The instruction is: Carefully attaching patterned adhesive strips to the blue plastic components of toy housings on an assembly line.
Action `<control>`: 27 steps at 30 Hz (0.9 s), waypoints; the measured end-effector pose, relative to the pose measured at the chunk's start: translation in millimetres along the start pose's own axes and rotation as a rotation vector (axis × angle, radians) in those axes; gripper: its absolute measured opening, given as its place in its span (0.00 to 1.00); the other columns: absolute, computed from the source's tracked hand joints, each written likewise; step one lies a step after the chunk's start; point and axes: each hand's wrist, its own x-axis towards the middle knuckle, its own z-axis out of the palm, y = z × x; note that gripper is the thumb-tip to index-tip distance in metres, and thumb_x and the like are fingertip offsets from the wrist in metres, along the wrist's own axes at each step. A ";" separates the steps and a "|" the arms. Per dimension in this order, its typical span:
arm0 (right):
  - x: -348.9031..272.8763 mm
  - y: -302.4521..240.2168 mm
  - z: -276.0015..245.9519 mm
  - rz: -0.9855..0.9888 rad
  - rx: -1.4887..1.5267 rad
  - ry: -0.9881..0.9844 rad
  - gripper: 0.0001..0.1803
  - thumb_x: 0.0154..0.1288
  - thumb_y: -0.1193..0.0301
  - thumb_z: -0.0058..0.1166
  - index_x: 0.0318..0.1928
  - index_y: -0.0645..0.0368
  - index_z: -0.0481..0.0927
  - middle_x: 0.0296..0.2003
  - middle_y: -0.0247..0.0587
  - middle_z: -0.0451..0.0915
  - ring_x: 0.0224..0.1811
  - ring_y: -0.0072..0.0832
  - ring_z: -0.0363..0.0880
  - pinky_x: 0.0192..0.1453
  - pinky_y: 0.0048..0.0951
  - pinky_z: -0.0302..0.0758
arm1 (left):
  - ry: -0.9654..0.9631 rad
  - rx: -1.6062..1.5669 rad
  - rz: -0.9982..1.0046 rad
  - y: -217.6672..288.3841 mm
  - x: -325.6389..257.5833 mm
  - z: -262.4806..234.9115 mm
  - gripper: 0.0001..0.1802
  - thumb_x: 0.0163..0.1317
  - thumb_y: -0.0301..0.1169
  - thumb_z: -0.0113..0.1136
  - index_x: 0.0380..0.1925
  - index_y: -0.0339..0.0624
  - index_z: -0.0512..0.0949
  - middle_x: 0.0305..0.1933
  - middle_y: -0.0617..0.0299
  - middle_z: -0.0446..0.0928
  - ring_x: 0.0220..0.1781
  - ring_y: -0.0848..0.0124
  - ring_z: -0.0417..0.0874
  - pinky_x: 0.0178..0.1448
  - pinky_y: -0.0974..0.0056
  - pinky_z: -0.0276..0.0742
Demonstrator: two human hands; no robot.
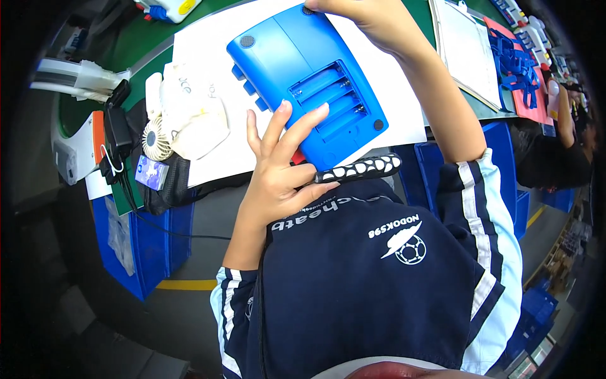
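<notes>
A blue plastic device (284,50) is tilted over the white sheet, its underside facing me. An uncovered battery compartment (328,101) shows metal springs and several slots, with no batteries in them. At the far edge my right hand (372,19) grips the device, the thumb by a round dark foot; its other fingers are mostly out of sight. Between thumb and bent index finger, my left hand (278,164) pinches a black handle with white dots (360,169). Its other fingers spread up beside the battery compartment. Blue buttons and a red part show along the device's left side.
Left on the table are a small cream fan (156,138), a pale cloth-like bundle (201,126), a purple-white packet (151,172) and a black adapter (117,129) with cables. Papers (467,54) and blue straps (514,66) lie right. Blue bins (142,246) stand below the table.
</notes>
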 end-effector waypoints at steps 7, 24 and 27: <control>-2.9 -2.8 3.7 -0.020 0.031 -0.007 0.11 0.56 0.68 0.59 0.36 0.63 0.80 0.30 0.35 0.80 0.33 0.18 0.75 0.40 0.19 0.71 | 0.004 -0.003 -0.005 1.2 -0.7 -0.6 0.19 0.35 0.39 0.69 0.06 0.42 0.70 0.64 0.55 0.64 0.72 0.54 0.45 0.63 0.32 0.23; -50.3 -15.2 8.3 -0.322 -0.296 0.172 0.11 0.52 0.70 0.58 0.36 0.58 0.74 0.31 0.34 0.74 0.32 0.23 0.72 0.37 0.26 0.69 | 0.009 0.024 -0.022 -0.6 7.6 4.2 0.20 0.37 0.38 0.70 0.06 0.41 0.68 0.63 0.56 0.66 0.72 0.55 0.47 0.64 0.36 0.25; -111.5 -42.8 9.7 -0.497 -0.402 -0.300 0.14 0.42 0.72 0.66 0.29 0.56 0.73 0.35 0.39 0.67 0.41 0.37 0.68 0.45 0.31 0.67 | -0.001 0.014 -0.016 2.5 10.4 4.2 0.19 0.39 0.38 0.69 0.06 0.41 0.69 0.62 0.55 0.66 0.71 0.54 0.48 0.64 0.36 0.26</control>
